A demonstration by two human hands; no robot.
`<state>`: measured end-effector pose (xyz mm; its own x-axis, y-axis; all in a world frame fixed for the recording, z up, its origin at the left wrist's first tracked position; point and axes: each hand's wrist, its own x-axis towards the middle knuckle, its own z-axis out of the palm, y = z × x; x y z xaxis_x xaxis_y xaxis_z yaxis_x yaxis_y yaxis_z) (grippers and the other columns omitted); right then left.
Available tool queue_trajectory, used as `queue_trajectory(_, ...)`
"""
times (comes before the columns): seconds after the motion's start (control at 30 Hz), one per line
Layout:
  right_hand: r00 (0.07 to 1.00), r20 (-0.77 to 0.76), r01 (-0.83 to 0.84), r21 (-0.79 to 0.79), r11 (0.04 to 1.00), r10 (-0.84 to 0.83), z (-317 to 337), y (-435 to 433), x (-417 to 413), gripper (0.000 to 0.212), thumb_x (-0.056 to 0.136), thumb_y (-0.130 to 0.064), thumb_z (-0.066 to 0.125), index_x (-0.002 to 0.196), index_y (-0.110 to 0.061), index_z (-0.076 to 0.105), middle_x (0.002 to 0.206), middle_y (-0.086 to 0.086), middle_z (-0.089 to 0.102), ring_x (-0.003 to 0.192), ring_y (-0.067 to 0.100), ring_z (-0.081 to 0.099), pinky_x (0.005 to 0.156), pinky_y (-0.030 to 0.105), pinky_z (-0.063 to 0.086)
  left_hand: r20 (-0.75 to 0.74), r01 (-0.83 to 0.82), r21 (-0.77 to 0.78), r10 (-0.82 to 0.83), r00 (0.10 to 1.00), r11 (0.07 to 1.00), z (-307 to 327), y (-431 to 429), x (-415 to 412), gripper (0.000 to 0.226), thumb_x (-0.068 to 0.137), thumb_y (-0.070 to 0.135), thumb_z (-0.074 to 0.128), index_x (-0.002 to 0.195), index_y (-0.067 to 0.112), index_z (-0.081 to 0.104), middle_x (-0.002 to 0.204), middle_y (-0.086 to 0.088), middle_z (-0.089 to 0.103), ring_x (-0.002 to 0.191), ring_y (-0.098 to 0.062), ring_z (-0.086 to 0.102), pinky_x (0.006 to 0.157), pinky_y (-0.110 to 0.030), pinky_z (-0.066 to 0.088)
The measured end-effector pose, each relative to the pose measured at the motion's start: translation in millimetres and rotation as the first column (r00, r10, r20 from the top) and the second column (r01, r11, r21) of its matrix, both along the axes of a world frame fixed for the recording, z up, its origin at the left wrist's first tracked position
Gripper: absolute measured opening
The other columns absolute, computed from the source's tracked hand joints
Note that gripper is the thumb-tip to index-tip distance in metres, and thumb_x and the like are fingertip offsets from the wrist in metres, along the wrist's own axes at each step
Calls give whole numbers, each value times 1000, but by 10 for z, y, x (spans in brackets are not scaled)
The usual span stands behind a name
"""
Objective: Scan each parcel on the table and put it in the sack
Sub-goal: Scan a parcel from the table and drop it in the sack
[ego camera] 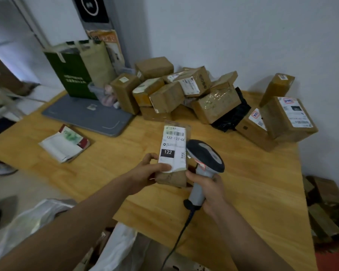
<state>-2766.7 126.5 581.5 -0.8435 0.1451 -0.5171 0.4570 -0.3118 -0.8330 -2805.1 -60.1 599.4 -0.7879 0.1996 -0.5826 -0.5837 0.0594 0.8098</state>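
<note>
**Fig.** Scan step, head view. Clock positions are read about the held parcel, 12 = away from the person.

- **L hand** (147, 171): grips the lower end of a small brown parcel (171, 178), thumb pressed on the bottom edge of the white shipping label (173, 147). It holds the parcel over the wooden table (252, 182), label face-up.
- **R hand** (210, 189): wrapped round the grip of a corded barcode scanner (205, 159). The scanner head sits just beside the parcel's edge at 3 o'clock, level w/ the small QR mark (182, 155). Whether the trigger is pressed can't be told.
- **Target:** the long barcode (175, 133) lies at the label's 12 o'clock end.
- **Good practice (judged):**
  - Draw the scanner back a little.
  - Tilt its window toward 11–12 o'clock so the beam crosses the whole barcode.
  - Hold the label flat, L thumb off the print.
  - Wait for confirmation before moving on.
- **Drop-off:** the white sack (33, 220) is at 7 o'clock, below the near table edge, so the drop looks like a short swing of the L hand.
- **Remaining:** unscanned cartons (176, 90) are heaped at 12–2 o'clock.
</note>
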Motion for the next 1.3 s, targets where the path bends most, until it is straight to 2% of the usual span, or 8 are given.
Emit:
queue_trajectory(0.27,982,-123,-144,15,989,145,187,-218,47,34,67,-13,84,98,-13,69,99,5,72,98,24,65,90,46,53,-74,-55,9,56,996,998,88,-338,254,133,28,31,94,139,24,22,112,-7,66,104,-25,65,89,-42,55)
queue_trajectory(0.4,961,-197,-182,86,979,196,328,-320,141,13,78,-21,77,87,-20,68,90,-2,71,91,17,64,73,30,51,-145,-135,-30,129,981,990,97,-454,341,148,35,32,89,154,29,-1,119,-6,60,105,-25,63,79,-36,56)
queue_trajectory(0.47,941,-234,-211,165,964,246,426,-397,203,9,82,-28,72,82,-19,69,79,-5,71,83,12,66,68,24,51,-241,-232,-75,209,948,970,111,-548,373,154,28,42,92,154,22,6,120,-4,58,109,-24,60,82,-35,54)
queue_trajectory(0.57,918,-231,-288,168,943,322,584,-511,304,32,87,-29,66,62,-11,60,51,-2,59,46,9,56,49,21,48,-374,-332,-169,252,893,928,137,-715,406,132,41,41,94,148,13,21,112,8,55,113,-19,55,90,-33,50)
queue_trajectory(0.67,887,-242,-387,73,919,392,721,-597,393,28,86,-23,68,64,-7,59,52,7,52,40,14,46,44,25,45,-459,-400,-228,264,848,888,112,-853,416,93,63,26,86,139,17,34,118,7,54,117,-18,52,89,-28,48)
queue_trajectory(0.77,849,-256,-452,98,886,462,781,-668,432,14,82,-11,71,72,-9,61,53,6,53,42,15,45,45,26,45,-516,-440,-261,261,816,859,34,-965,428,82,66,24,86,132,20,38,118,7,57,116,-16,55,88,-29,52)
queue_trajectory(1.1,816,-287,-466,191,864,503,867,-821,440,22,81,-4,70,65,-10,57,48,7,49,39,15,43,44,25,44,-523,-492,-357,267,810,794,-76,-1151,488,112,42,59,84,137,25,36,131,0,51,121,-20,51,95,-44,53)
queue_trajectory(1.3,804,-270,-481,228,846,530,861,-847,422,26,81,-6,71,61,-10,55,47,6,50,40,16,45,49,29,46,-548,-504,-310,281,787,806,-63,-1159,490,106,42,54,81,133,21,38,124,2,56,115,-17,54,72,-17,51)
